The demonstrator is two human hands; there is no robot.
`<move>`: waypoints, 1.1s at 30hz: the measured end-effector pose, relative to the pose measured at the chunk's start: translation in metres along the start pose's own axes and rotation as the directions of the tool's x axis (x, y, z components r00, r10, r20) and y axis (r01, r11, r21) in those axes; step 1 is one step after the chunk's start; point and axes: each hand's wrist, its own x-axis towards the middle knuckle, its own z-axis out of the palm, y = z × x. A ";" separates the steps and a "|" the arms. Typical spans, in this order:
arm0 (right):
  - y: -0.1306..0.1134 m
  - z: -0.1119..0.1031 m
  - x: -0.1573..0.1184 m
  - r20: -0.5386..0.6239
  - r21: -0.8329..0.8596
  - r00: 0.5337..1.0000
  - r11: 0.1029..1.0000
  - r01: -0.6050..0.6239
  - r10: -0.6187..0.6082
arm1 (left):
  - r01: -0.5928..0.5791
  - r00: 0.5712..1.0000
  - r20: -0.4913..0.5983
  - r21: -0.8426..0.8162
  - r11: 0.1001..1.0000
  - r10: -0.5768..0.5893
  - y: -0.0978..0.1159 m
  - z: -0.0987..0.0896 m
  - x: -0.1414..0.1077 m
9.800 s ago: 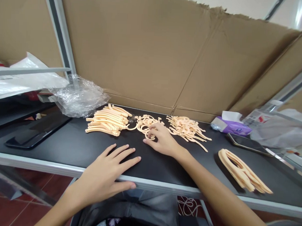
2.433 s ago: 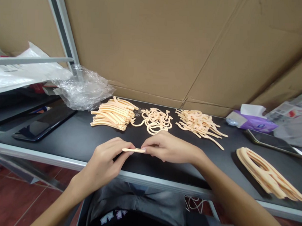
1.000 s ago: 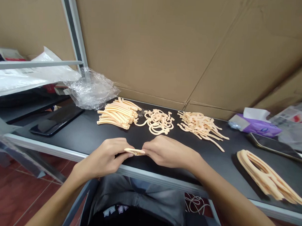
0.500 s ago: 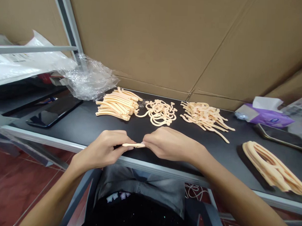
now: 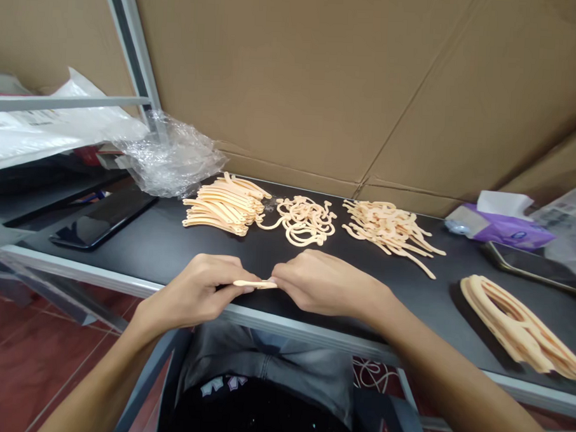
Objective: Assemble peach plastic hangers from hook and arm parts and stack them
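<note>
A small, flat cream-coloured piece (image 5: 256, 284) spans the gap between my hands, above the table's front edge. My left hand (image 5: 201, 288) pinches it from the left with thumb and fingers. From the other side, my right hand (image 5: 316, 281) is closed on its right end, which the fingers partly hide. Beyond my hands lie a stack of slightly curved cream strips (image 5: 226, 205), a heap of cream curved, ring-like pieces (image 5: 307, 220) and a pile of wavy thin cream pieces (image 5: 392, 227). Larger cream pieces with an oval opening (image 5: 522, 328) are stacked at the right.
A dark phone or tablet (image 5: 104, 217) lies at the left, near clear plastic wrap (image 5: 176, 157) and a metal shelf frame (image 5: 133, 43). At the right are a purple tissue pack (image 5: 511, 227) and another phone (image 5: 538, 266). Cardboard (image 5: 294, 82) stands behind the black table (image 5: 172, 255).
The whole view has shifted slightly, so things sit a little lower in the picture. Both hands keep the same grip on the cream piece.
</note>
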 end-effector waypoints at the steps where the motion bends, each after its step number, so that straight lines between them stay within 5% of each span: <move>1: 0.000 0.000 0.000 0.003 -0.003 1.000 1.000 -0.001 0.001 | -0.008 1.000 0.002 -0.003 1.000 0.008 0.000 0.000 0.000; 7: -0.001 -0.003 -0.001 -0.004 0.003 1.000 1.000 0.005 -0.004 | -0.037 0.999 0.019 -0.009 0.999 0.037 0.001 0.000 0.000; 13: 0.001 -0.004 0.000 -0.028 0.045 0.999 0.998 -0.045 0.046 | 0.068 0.997 -0.042 0.085 0.994 -0.065 0.000 0.002 0.001; 20: 0.035 -0.007 -0.007 -0.195 0.154 0.976 0.986 -0.068 0.097 | 0.042 0.998 0.050 0.118 0.992 -0.048 -0.004 -0.010 0.042; 24: 0.058 -0.001 -0.019 -0.265 0.163 0.950 0.979 -0.125 0.165 | 0.003 0.982 0.188 0.029 1.000 -0.008 -0.009 -0.012 0.083; 28: 0.065 0.009 -0.029 -0.225 0.218 0.949 0.961 -0.171 0.220 | -0.016 0.993 0.114 -0.059 0.998 0.023 -0.018 0.002 0.108; 33: 0.061 0.011 -0.029 -0.186 0.272 0.960 0.950 -0.154 0.208 | 0.197 0.978 0.121 -0.274 0.941 -0.169 -0.029 0.017 0.100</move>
